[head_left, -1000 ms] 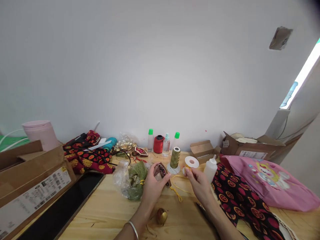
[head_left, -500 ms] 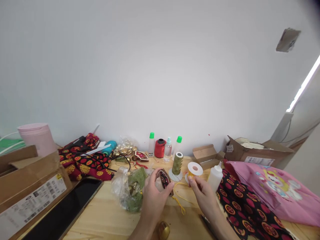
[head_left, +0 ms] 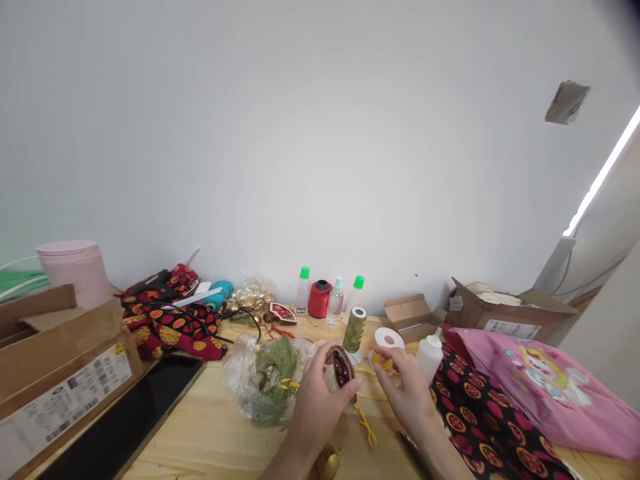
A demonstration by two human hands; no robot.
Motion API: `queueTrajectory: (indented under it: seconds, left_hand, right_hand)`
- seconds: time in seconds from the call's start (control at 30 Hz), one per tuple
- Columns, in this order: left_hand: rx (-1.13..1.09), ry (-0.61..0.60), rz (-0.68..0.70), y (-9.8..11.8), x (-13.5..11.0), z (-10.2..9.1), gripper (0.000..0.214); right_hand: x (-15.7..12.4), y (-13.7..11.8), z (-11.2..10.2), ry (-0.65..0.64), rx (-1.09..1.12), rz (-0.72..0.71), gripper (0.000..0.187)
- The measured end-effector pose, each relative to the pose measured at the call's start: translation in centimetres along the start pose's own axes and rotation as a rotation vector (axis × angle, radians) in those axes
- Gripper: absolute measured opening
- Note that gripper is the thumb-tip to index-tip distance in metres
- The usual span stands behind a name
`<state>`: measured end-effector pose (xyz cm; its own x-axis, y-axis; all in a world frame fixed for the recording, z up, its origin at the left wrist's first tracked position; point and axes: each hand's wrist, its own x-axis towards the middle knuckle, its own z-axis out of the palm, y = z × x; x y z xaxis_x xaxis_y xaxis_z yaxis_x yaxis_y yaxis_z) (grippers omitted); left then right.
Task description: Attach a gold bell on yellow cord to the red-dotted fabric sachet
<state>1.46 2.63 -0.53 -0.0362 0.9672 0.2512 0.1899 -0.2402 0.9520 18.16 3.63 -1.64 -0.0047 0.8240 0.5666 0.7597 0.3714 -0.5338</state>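
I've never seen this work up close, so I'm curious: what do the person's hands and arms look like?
The left hand and right hand are bare: no gloves, cables or markings show, and no sleeve is in view.

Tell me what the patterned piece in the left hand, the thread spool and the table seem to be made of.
The patterned piece may be dark red and gold cloth, though it is too small to tell surely. The thread spool carries olive thread with a silky sheen. The table looks like bare pale pine, with visible grain and no paint.
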Motion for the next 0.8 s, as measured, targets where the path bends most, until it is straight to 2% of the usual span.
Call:
queueTrajectory:
  seconds: [0.17, 0.3, 0.43, 0.53, 0.6, 0.67, 0.8]
  left_hand:
    - [-0.006, 0.049, 0.007, -0.6, 0.2, -0.3, 0.051]
    - [-0.107, 0.071, -0.018, -0.5, 0.3, -0.4, 0.051]
    - [-0.387, -0.013, -0.082, -0.2, 0.5, -0.1, 0.047]
    - [-0.660, -0.110, -0.201, -0.2, 0.6, 0.0, 0.042]
    - [-0.737, -0.123, -0.267, -0.4, 0.7, 0.1, 0.041]
    - [-0.735, -0.087, -0.281, -0.6, 0.9, 0.1, 0.042]
    - [-0.633, 0.033, -0.194, -1.0, 1.2, 0.1, 0.043]
  right_hand:
    - [0.1, -0.1, -0.2, 0.056, 0.005, -0.045, 0.018]
    - [0.2, -0.2, -0.4, 0.069, 0.034, -0.035, 0.018]
    - [0.1, -0.1, -0.4, 0.080, 0.048, -0.050, 0.016]
    - [0.2, 0.0, -0.4, 0.085, 0.047, -0.048, 0.016]
    - [0.2, 0.2, -0.3, 0.087, 0.046, -0.044, 0.016]
    - [0.1, 0.2, -0.2, 0.096, 0.049, -0.053, 0.015]
    - [0.0, -0.6, -0.6, 0.179, 0.006, -0.169, 0.013]
